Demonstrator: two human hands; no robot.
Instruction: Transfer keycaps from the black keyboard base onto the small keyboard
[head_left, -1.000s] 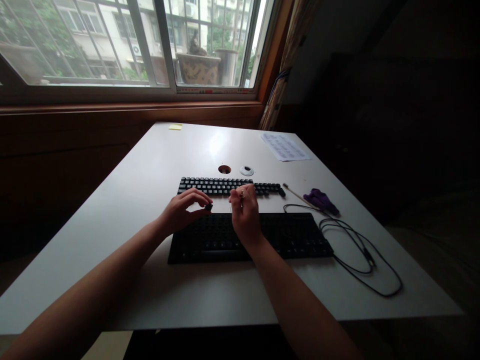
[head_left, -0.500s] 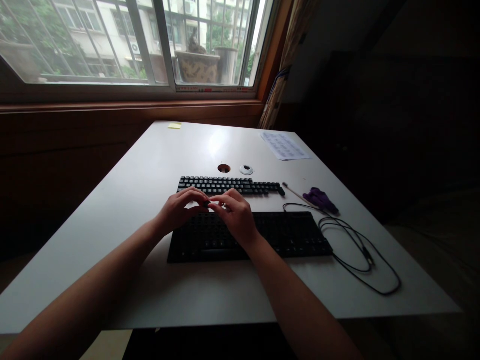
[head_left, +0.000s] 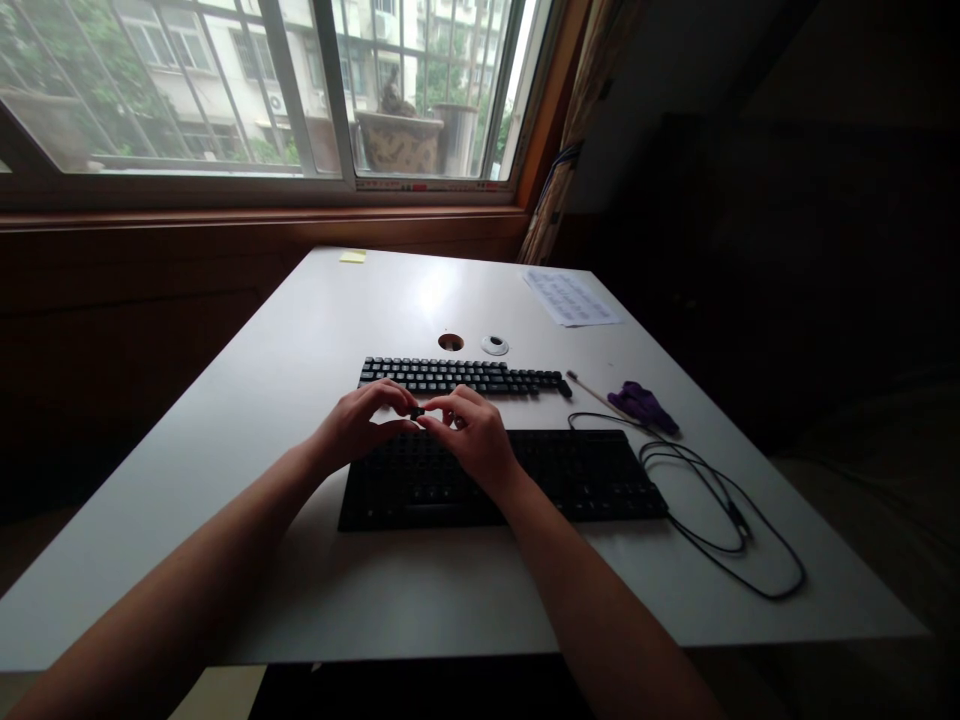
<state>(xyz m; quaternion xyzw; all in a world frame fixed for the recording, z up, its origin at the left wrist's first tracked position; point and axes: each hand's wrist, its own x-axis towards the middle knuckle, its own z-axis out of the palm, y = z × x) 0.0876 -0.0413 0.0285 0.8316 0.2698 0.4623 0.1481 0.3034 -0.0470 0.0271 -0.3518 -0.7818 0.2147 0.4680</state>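
Note:
A small black keycap (head_left: 417,411) is pinched between the fingertips of both my hands, just above the back edge of a black keyboard (head_left: 577,475). My left hand (head_left: 358,420) grips its left side with thumb and fingers, and my right hand (head_left: 478,432) has hold of the right side. Both hands are closed on it and partly cover the keyboard's left half. Behind the hands lie several rows of loose black keycaps (head_left: 480,377), set out in keyboard order on the white desk (head_left: 300,330).
Right of the keyboard lies its coiled black cable (head_left: 750,560). A purple cloth (head_left: 643,405) and a thin brush (head_left: 600,396) rest behind it. Farther back are printed sheets (head_left: 574,298), a cable hole (head_left: 451,342), its white cover (head_left: 494,345) and a yellow sticky note (head_left: 353,257).
The keycap shows more plainly between my fingertips, which have shifted slightly. My view has tilted up a little, so everything sits slightly lower.

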